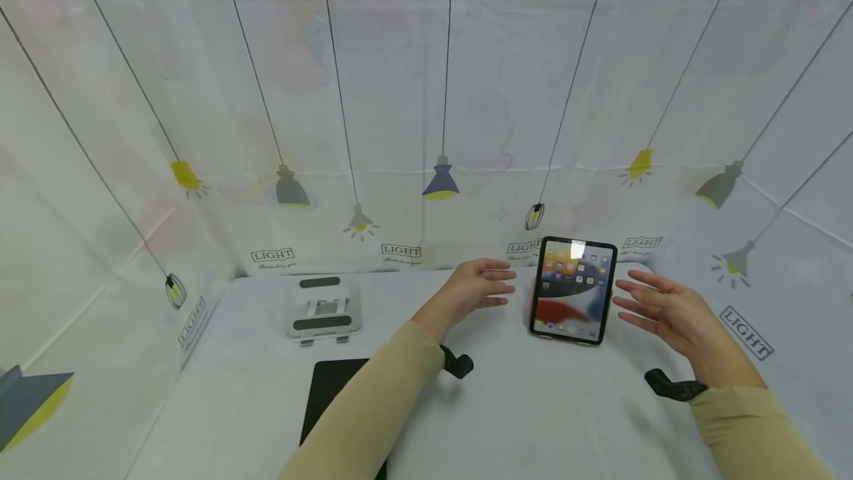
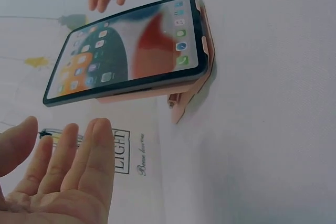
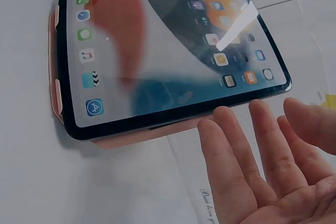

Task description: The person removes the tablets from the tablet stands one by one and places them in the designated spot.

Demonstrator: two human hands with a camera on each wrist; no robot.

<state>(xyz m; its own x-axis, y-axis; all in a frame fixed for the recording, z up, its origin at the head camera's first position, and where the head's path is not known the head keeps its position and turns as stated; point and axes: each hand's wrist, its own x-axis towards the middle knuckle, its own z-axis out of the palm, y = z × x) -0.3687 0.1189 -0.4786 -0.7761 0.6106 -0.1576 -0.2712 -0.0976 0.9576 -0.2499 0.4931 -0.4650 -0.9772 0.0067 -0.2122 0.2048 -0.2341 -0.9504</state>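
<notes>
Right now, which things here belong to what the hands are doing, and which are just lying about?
In hand:
tablet, lit, propped upright on its pink stand
left hand and right hand, open on either side of it, not touching

Lying about:
silver folding stand
black pad at the table's near edge

Black pad (image 1: 333,391) partly hidden by left sleeve (image 1: 373,406); pink stand (image 2: 191,90) mostly behind tablet (image 2: 126,48)

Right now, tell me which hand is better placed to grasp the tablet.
Probably the right hand: its open fingers sit nearer the tablet. The left hand, also open, hovers slightly farther off.
</notes>
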